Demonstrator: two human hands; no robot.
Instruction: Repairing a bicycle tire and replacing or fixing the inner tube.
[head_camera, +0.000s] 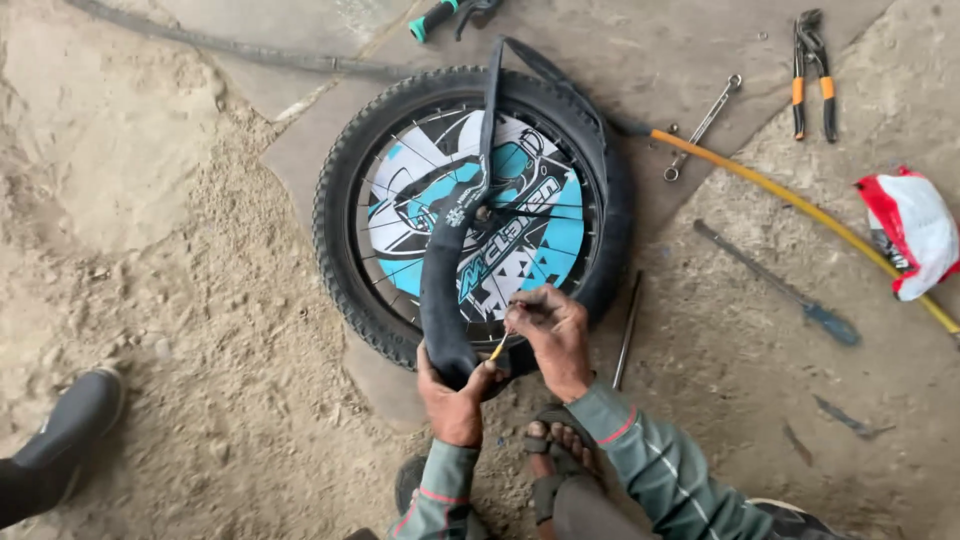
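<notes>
— Inner tube (455, 250), black, pulled out of tyre (345, 240), draped across wheel (480, 220) lying flat on ground.
— Held how?
— Left hand (455, 395) clamped round its bend; right hand (550, 330) pinching, probably, a small yellow stick (498, 348) against it. Refitting not yet done; spanner (703, 125), pliers (812, 70) lying apart.

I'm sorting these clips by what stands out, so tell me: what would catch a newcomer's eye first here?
First the bicycle wheel lying flat on the ground in the middle, with its bright blue, white and black disc inside the spokes. Next the black inner tube draped over it, its near end gripped by the left hand while the right hand works at it with a small yellow piece. To the right lie a yellow hose, pliers and a wrench.
</notes>
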